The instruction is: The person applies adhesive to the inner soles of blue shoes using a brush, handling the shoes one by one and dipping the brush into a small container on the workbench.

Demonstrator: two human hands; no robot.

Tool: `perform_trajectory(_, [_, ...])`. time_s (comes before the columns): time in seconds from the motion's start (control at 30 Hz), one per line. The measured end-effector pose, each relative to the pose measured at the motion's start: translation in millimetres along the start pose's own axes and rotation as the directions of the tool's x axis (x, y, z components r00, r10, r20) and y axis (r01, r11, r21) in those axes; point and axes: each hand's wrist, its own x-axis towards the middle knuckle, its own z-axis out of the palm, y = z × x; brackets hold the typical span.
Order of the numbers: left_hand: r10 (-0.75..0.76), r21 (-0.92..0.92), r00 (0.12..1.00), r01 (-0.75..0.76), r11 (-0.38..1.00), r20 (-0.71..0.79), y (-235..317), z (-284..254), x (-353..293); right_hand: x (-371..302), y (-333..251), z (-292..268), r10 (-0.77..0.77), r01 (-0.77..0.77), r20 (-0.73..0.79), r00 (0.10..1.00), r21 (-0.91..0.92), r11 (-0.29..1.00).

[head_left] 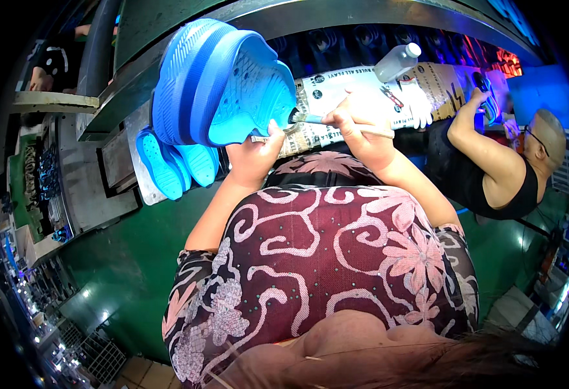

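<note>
My right hand [365, 136] is closed round a brush [314, 119] with a light blue handle, its bristles pointing left. A second pale stick-like end shows below that hand's fingers. My left hand [257, 155] is closed at the lower edge of the blue soles, thumb up, next to the brush tip; what it grips is mostly hidden. A stack of large blue shoe soles [197, 84] stands just beyond it, a perforated light blue inside facing right. More blue soles [161, 165] lie at the left end of the bench.
A translucent bottle [391, 65] with a white cap stands on the printed sheet [336, 87] covering the bench, beside a white glove [417, 104]. Dark shoe-like shapes line the conveyor behind. At right, a co-worker [502, 152] holds a blue shoe. A metal frame [112, 94] rises at left.
</note>
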Motion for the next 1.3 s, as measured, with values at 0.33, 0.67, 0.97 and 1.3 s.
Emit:
perform_trajectory(0.33, [-0.038,-0.03,0.999,0.038,0.999,0.012,-5,7,-3,-5,-1,-8,0.049,-0.049,0.043,0.998,-0.008,0.999])
perform_trajectory(0.67, [0.115,0.117,0.993,-0.115,0.986,0.003,-8,14,1,-12,6,-26,0.06,-0.06,-0.028,0.998,-0.003,0.998])
perform_trajectory(0.97, [-0.202,-0.328,0.938,0.292,0.898,0.282,49,19,60,-75,29,-87,0.549,-0.512,-0.382,0.743,0.203,0.834])
perform_trajectory(1.3, [0.054,-0.281,0.284,0.872,0.402,0.957,57,126,173,-105,-5,-94,0.702,-0.616,-0.527,0.479,0.368,0.697])
